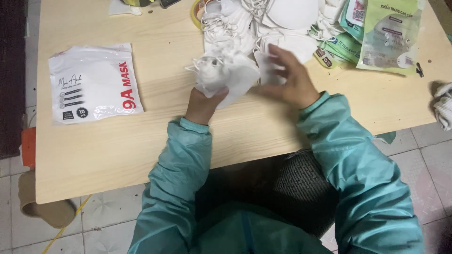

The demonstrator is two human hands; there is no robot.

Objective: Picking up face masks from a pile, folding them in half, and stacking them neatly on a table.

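My left hand [203, 104] grips a small stack of white face masks [226, 74] from below, just above the light wooden table [165, 136]. My right hand [291, 80] reaches in from the right with fingers spread, touching the right edge of the stack and a white mask [265, 70] lying beside it. Both arms wear teal sleeves. Behind the hands lies a loose pile of white masks [263, 21] with ear loops.
A white plastic mask package [93, 82] with red print lies flat at the table's left. Green mask packets [376, 35] are heaped at the back right. A white cloth [443, 106] sits at the right edge. Tiled floor [113, 226] shows below the table.
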